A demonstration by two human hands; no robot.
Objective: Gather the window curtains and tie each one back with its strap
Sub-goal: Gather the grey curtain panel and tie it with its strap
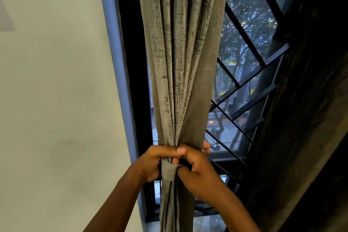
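Observation:
A grey-brown patterned curtain hangs gathered into a narrow bundle in front of the window. A matching fabric strap wraps across the bundle at waist height. My left hand grips the bundle and the strap from the left side, fingers curled round the fabric. My right hand holds the strap's other end from the right, its fingers wrapped behind the bundle with fingertips showing at the far side. The two hands touch above the strap.
A pale wall with a blue-grey edge strip lies to the left. A black window frame and diagonal black window grille stand behind the curtain. A second, dark curtain hangs at the right.

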